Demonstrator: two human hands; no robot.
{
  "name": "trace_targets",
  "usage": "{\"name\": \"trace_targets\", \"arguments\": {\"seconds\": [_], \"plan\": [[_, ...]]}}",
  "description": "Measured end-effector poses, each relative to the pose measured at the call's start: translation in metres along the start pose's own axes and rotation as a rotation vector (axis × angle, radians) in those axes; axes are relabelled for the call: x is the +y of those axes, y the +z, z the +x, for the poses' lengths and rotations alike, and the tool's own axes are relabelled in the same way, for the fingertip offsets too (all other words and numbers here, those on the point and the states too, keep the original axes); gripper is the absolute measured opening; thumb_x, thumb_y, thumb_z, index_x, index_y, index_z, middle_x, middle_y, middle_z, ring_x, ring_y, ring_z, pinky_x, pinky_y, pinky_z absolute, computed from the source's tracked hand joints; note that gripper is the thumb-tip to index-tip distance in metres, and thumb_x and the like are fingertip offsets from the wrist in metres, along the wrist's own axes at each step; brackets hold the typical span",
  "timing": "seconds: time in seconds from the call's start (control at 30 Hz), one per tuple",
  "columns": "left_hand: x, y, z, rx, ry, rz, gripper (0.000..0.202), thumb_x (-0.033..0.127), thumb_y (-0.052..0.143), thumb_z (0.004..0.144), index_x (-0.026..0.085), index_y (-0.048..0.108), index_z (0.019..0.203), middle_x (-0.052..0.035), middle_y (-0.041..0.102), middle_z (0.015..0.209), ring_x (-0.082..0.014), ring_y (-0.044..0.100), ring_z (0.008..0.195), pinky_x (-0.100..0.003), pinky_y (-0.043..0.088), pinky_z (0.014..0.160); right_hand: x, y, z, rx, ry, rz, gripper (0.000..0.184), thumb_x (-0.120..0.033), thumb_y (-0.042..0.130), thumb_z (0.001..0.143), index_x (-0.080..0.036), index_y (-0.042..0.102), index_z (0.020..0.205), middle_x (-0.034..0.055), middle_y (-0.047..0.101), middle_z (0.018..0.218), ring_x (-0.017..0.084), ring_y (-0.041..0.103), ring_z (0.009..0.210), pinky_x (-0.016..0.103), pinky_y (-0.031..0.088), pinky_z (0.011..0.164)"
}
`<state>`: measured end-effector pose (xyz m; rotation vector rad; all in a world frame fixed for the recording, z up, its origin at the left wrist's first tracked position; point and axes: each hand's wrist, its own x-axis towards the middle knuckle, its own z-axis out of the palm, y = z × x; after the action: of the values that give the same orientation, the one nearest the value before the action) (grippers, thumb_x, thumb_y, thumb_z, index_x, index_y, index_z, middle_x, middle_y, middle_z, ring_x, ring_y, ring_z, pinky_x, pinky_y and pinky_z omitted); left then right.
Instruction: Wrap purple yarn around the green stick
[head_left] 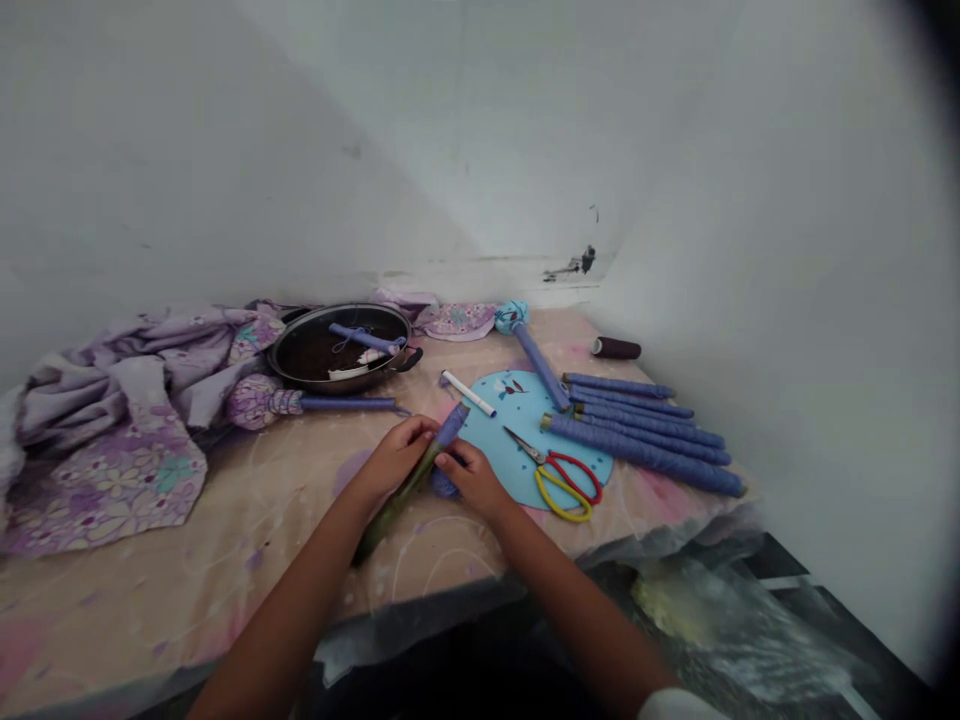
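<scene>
- Green rod (394, 510) up off the tabletop (225, 540), slanting, low end pointing right at the near edge
- Blue wrapping (452, 427) wound tight around the top end, lower length bare green

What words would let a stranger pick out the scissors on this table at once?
On the table with its flowered cover, find the flat light-blue paper circle. Metal scissors lie across its lower edge, blades on the circle; only they have looped handles, one red, one yellow.

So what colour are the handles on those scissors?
The scissors have one red loop and one yellow loop, shown clearly in the head view.
</scene>
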<state>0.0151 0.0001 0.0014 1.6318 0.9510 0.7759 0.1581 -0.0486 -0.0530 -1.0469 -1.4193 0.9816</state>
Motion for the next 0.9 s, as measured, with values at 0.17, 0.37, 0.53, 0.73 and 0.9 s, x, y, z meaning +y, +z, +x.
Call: {"name": "trace_targets", "arguments": {"seconds": [0.17, 0.37, 0.53, 0.73, 0.9], "plan": [[-0.002, -0.002, -0.007, -0.102, 0.013, -0.072, 0.030, 0.034, 0.055, 0.073, 0.015, 0.055, 0.096, -0.0044, 0.057, 0.090, -0.0155, 0.053, 0.080, -0.025, 0.043, 0.068, -0.001, 0.001, 0.001, 0.023, 0.053, 0.016, 0.029, -0.043, 0.052, 0.078, -0.016, 0.060, 0.086, 0.0029, 0.059, 0.080, 0.015, 0.053, 0.076, 0.026, 0.042, 0.071], [-0.003, -0.006, -0.009, -0.202, -0.037, -0.165, 0.036, 0.030, 0.058, 0.071, 0.015, 0.053, 0.103, -0.0057, 0.057, 0.094, -0.0145, 0.054, 0.076, -0.024, 0.044, 0.061, 0.002, 0.004, 0.000, 0.029, 0.083, 0.076, 0.028, -0.041, 0.052, 0.078, -0.016, 0.060, 0.089, 0.0035, 0.060, 0.081, 0.016, 0.054, 0.077, 0.029, 0.044, 0.072], [-0.013, -0.002, -0.006, -0.024, -0.050, -0.143, 0.033, 0.026, 0.062, 0.067, 0.015, 0.052, 0.096, -0.0028, 0.059, 0.083, -0.0124, 0.055, 0.072, -0.023, 0.043, 0.063, -0.001, 0.007, -0.001, 0.180, 0.080, 0.177, 0.056, -0.037, 0.061, 0.072, -0.025, 0.035, 0.120, 0.0043, 0.052, 0.103, 0.016, 0.054, 0.088, 0.031, 0.045, 0.078], [-0.016, -0.003, -0.006, 0.043, -0.118, -0.132, 0.024, 0.029, 0.067, 0.062, 0.013, 0.053, 0.072, 0.0016, 0.054, 0.065, -0.0082, 0.049, 0.058, -0.020, 0.039, 0.055, -0.002, 0.007, -0.001, 0.240, 0.106, 0.217, 0.081, -0.034, 0.065, 0.068, -0.035, 0.014, 0.130, 0.0046, 0.039, 0.114, 0.010, 0.054, 0.080, 0.029, 0.046, 0.075], [-0.008, 0.000, -0.005, 0.042, -0.148, -0.143, 0.024, 0.029, 0.067, 0.060, 0.013, 0.054, 0.072, 0.0018, 0.054, 0.063, -0.0082, 0.048, 0.056, -0.021, 0.038, 0.054, 0.000, 0.008, 0.000, 0.164, 0.065, 0.284, 0.073, -0.032, 0.062, 0.071, -0.031, 0.017, 0.128, 0.0024, 0.050, 0.100, 0.013, 0.053, 0.081, 0.030, 0.045, 0.075]]}}
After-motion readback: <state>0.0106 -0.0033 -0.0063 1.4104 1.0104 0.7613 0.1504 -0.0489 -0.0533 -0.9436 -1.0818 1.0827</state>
